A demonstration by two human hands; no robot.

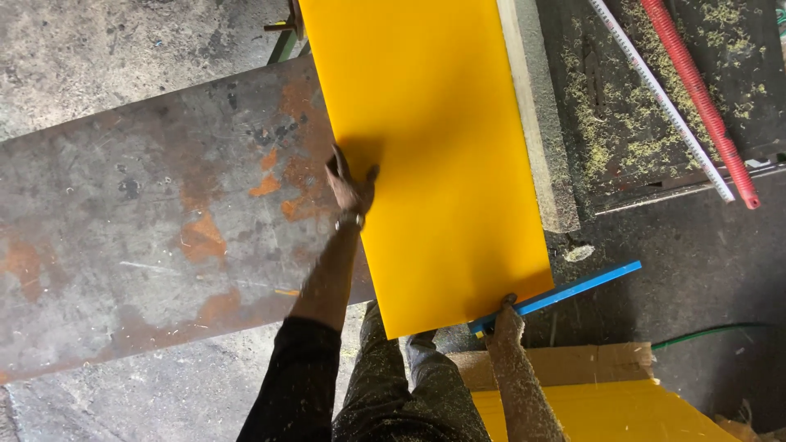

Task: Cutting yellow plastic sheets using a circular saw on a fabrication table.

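Yellow board flat across rusty metal table & grey bench edge, near corner overhanging. Left hand spread open, pressed on board's left edge; right hand closed round blue strip just under board's near-right corner. Further out: sawdust-strewn machine bed w/ white measuring tape & red rod; more yellow sheet on cardboard below.

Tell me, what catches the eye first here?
A bright yellow sheet fills the middle, lying over a rusty steel plate. The left hand presses flat on its left edge, and the right hand holds a blue strip at its near corner. A red rod lies top right.
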